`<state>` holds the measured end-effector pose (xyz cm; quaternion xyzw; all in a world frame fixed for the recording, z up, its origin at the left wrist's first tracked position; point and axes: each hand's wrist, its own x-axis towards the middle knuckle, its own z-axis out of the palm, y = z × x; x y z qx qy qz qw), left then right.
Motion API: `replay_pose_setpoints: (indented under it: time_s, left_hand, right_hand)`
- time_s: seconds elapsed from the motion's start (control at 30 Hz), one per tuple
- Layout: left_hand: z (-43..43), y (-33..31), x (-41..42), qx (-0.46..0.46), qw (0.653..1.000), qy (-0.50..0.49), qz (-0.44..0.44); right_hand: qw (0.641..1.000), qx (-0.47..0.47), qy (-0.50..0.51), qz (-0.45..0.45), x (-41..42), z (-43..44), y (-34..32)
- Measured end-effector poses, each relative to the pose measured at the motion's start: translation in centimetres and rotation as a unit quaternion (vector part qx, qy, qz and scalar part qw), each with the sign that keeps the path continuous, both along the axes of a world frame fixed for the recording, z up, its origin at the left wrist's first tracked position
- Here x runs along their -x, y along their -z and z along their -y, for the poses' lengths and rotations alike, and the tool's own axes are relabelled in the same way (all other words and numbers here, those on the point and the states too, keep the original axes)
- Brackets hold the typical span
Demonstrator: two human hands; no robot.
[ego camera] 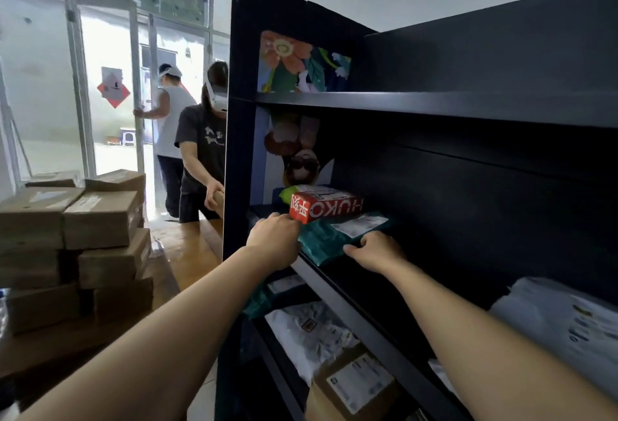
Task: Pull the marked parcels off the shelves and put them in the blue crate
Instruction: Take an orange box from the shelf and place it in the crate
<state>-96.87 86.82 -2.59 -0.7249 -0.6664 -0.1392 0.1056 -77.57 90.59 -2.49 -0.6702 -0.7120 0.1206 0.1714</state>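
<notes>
On the middle shelf (368,303) of the dark shelving unit lies a flat teal parcel (321,236) with a white label. A red box (326,208) printed with white letters sits on top of it, partly over a green packet (287,192). My left hand (274,240) reaches to the left end of the red box and the teal parcel; its fingers are hidden behind them. My right hand (374,251) grips the front edge of the teal parcel with curled fingers. No blue crate is in view.
Below are a white bag (311,333), a brown labelled box (354,384) and another teal parcel (264,296). A white bag (561,320) lies at right on the middle shelf. Stacked cardboard boxes (83,230) stand at left. Two people (200,153) stand by the doorway.
</notes>
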Motion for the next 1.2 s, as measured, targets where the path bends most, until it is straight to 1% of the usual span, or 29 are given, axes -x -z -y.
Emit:
replay_pose_setpoints:
  time_s: [0.13,0.23,0.33,0.43,0.5,0.6,0.7,0.8,0.87,1.0,1.1,1.2]
  left_hand:
    - [-4.3,0.8,0.4,0.029,1.0,0.011,0.007]
    - [-7.0,1.4,0.7,0.054,0.998,0.023,0.035]
    - [-9.4,1.9,0.8,0.092,0.992,0.014,0.08]
    - [-11.5,2.3,1.1,0.122,0.986,0.011,0.115]
    - [-12.7,2.5,1.3,0.145,0.976,0.03,0.162]
    - [-13.8,2.5,1.6,0.179,0.958,0.059,0.217]
    - [-14.2,2.6,1.9,0.189,0.94,0.101,0.267]
    - [-14.3,3.0,2.1,0.172,0.929,0.152,0.292]
    - [-14.0,3.3,1.9,0.149,0.918,0.186,0.318]
    - [-13.5,3.4,1.0,0.116,0.884,0.251,0.378]
    - [-13.2,3.2,-0.3,0.109,0.867,0.284,0.395]
    - [-13.0,3.0,-1.6,0.115,0.864,0.293,0.392]
  right_hand:
    - [0.997,0.017,0.055,-0.05,0.2,-3.6,1.2]
    - [0.991,0.032,0.077,-0.102,0.3,-5.4,1.9]
    - [0.982,0.041,0.099,-0.153,0.7,-6.7,2.5]
    - [0.976,0.024,0.141,-0.162,1.2,-7.3,2.9]
    - [0.97,0.012,0.171,-0.173,1.5,-7.3,3.2]
    - [0.949,0.023,0.195,-0.248,2.1,-7.2,3.6]
    - [0.931,-0.011,0.225,-0.288,2.7,-6.5,4.1]
    - [0.908,-0.084,0.243,-0.331,3.2,-5.1,4.4]
    - [0.897,-0.139,0.254,-0.335,3.1,-4.2,4.5]
    - [0.887,-0.217,0.272,-0.302,2.5,-2.7,4.3]
    - [0.881,-0.245,0.283,-0.29,1.5,-1.8,4.1]
    - [0.883,-0.246,0.295,-0.268,0.3,-1.0,4.0]
